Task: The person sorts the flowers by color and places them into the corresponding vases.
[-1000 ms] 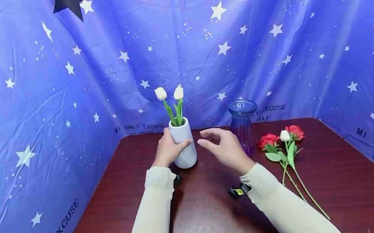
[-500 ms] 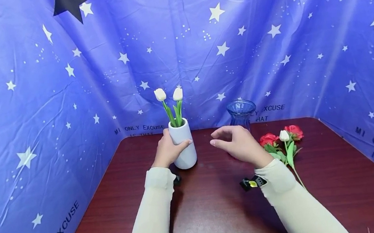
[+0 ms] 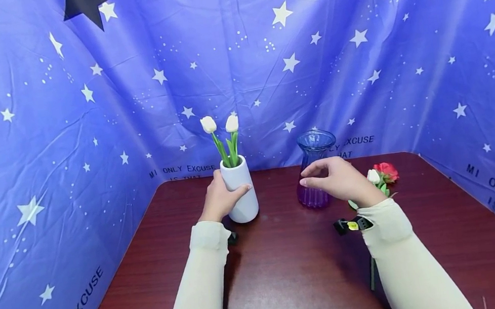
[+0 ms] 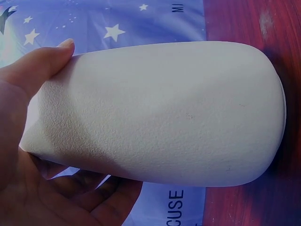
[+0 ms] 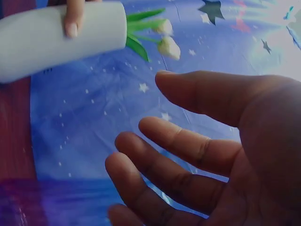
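My left hand (image 3: 222, 198) grips the white vase (image 3: 244, 198) round its side, thumb across the front. The vase stands upright on the table, and two white tulips (image 3: 220, 123) with green leaves rise from its mouth. In the left wrist view the same vase (image 4: 164, 117) lies between the thumb and the curled fingers. My right hand (image 3: 342, 179) hovers in front of the blue and purple glass vase (image 3: 314, 199), partly covering it. The right wrist view shows the right hand's fingers (image 5: 181, 181) loosely bent, apart from the thumb, holding nothing.
On the right of the dark red-brown table (image 3: 288, 272) lie a red rose (image 3: 387, 171) and a white tulip (image 3: 373, 177), mostly hidden behind my right arm. A blue star-printed cloth (image 3: 238, 74) hangs round the back and sides.
My right hand has moved right, away from the white vase, and now covers part of the glass vase and flowers. My left hand stays on the white vase.
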The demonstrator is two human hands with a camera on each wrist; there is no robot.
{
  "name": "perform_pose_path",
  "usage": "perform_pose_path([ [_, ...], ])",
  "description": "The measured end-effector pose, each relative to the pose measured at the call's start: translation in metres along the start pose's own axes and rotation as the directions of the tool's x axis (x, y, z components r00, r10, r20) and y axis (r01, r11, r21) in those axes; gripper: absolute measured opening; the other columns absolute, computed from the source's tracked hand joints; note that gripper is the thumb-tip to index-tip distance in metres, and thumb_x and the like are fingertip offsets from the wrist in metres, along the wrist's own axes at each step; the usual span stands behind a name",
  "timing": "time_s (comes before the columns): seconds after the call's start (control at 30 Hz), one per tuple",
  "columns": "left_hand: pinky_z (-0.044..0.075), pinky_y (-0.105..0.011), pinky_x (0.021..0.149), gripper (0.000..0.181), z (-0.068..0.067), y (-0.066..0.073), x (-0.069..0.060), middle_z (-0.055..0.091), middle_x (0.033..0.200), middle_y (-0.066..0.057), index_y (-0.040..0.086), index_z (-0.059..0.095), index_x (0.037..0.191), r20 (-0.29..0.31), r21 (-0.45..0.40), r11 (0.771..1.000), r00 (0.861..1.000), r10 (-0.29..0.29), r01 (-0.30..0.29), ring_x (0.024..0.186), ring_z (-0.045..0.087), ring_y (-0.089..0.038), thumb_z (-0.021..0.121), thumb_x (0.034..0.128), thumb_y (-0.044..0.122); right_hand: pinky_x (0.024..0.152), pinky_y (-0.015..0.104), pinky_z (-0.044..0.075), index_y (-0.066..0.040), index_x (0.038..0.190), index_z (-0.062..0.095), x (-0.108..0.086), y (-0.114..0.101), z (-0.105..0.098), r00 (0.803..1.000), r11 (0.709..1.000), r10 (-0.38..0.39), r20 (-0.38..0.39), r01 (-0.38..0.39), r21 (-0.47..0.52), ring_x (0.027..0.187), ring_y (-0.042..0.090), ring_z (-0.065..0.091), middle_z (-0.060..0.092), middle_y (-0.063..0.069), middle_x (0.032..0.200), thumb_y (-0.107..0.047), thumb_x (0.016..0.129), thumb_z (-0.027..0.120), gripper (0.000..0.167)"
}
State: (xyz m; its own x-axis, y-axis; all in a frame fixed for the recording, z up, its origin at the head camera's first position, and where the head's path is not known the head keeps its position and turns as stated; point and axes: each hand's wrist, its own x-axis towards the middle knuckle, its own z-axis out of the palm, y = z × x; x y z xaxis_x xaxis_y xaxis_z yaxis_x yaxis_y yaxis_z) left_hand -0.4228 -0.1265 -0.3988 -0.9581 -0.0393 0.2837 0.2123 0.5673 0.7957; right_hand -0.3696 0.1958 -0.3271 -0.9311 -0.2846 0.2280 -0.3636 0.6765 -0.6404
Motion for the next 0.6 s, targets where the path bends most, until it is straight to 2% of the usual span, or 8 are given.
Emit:
perform_pose_path([
  [0.2, 0.059, -0.052, 0.089, 0.082, 0.0, 0.0, 0.0, 0.063, 0.119, -0.011, 0.01, 0.042, 0.137, 0.007, -0.002, 1.0, 1.0, -0.005, 0.005, 0.108, 0.068, -0.029, 0.085, 0.0805, 0.051, 0.077, 0.033, 0.052, -0.016, 0.112, 0.077, -0.002, 0.015, -0.013, 0.997, 0.997, 0.073, -0.032, -0.074, -0.01, 0.093, 0.022, 0.064, 0.076, 0.005, 0.107, -0.045, 0.092, 0.077, 0.036],
  [0.6, 0.058, -0.052, 0.09, 0.082, 0.0, 0.002, -0.001, 0.063, 0.118, -0.011, 0.01, 0.043, 0.136, 0.001, -0.002, 1.0, 1.0, -0.006, 0.006, 0.108, 0.068, -0.03, 0.085, 0.08, 0.05, 0.078, 0.034, 0.052, -0.01, 0.117, 0.075, -0.007, 0.035, -0.032, 0.985, 0.981, 0.154, -0.082, -0.162, -0.103, 0.1, 0.028, 0.066, 0.074, 0.014, 0.114, -0.043, 0.093, 0.075, 0.041],
])
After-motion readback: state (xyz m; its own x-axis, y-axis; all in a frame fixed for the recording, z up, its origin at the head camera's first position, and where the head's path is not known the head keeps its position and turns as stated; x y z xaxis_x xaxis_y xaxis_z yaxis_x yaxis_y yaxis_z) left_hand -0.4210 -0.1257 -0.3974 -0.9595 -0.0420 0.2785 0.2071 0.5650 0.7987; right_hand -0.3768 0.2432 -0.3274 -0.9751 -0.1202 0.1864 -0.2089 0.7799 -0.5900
